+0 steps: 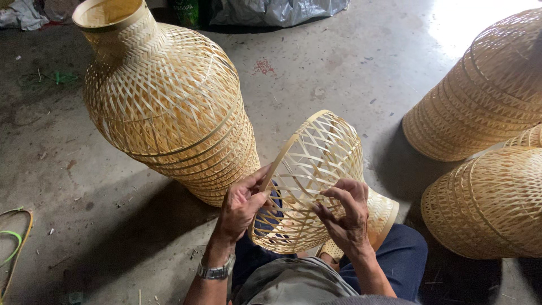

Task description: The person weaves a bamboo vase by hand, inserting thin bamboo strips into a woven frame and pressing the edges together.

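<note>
Head view, looking down: the person sits on a grey concrete floor point(316, 73) with an open-weave, bell-shaped basket of pale bamboo strips point(316, 169) resting tilted across the lap, on dark blue trousers point(403, 257).

**Grip state**
- Left hand point(240, 206): closed on the basket's rim hoop, thumb over the edge. A metal wristwatch point(216, 271) sits on this wrist.
- Right hand point(347, 212): fingers curled into the lattice on the basket's side, pinching strips of the weave.

**Risks (judged)**
- The lattice strips look thin. Pressure from the right fingertips could bend or snap one, or push crossings out of line.
- The basket is supported only by the lap and two hands. If the left hand loosens, it could roll off toward the floor.
- Cut strip ends may splinter into bare fingers.
- The tall stack of nested woven bamboo baskets point(169, 101) stands just beside the left elbow; a knock could tip it.

**Count**
- Basket in hand: one.
- Tall nested stack at left: one; the number of pieces in it cannot be told.
- Stacks of woven baskets at right point(485, 96): at least two, possibly three, partly cut off by the frame edge.
- Loop of bamboo strip with green band at lower left point(14, 243): one.
- Hands: two, both the person's own.
</note>
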